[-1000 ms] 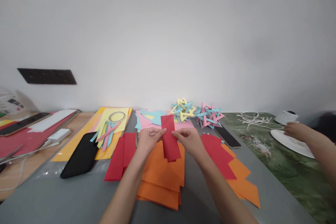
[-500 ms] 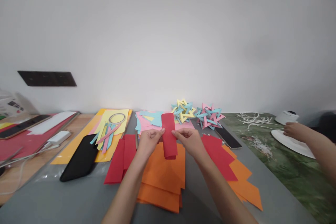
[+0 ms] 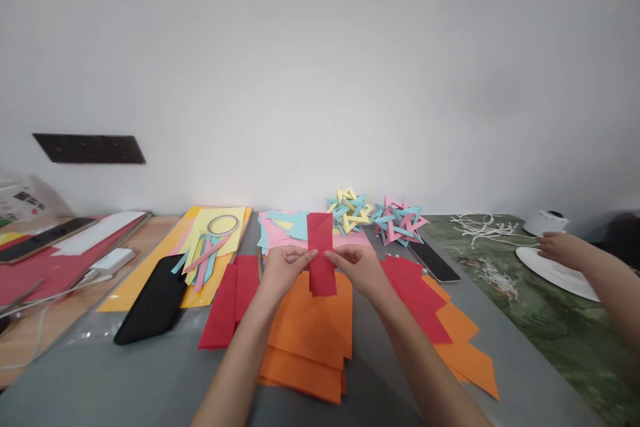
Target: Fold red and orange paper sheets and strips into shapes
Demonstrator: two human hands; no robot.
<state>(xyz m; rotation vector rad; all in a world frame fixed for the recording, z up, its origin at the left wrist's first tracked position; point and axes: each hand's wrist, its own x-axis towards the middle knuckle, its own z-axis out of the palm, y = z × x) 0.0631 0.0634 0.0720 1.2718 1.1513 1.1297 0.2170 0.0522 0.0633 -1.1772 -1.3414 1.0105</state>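
Pinching a narrow red paper strip at its two long edges, the left hand and the right hand are seen with their grip clenched on it, fingertips meeting near its middle. The strip is held upright just above a stack of orange sheets on the grey desk. Red sheets lie to the left of the stack, and a black phone beyond them. Another person's hand rests on a white plate at far right.
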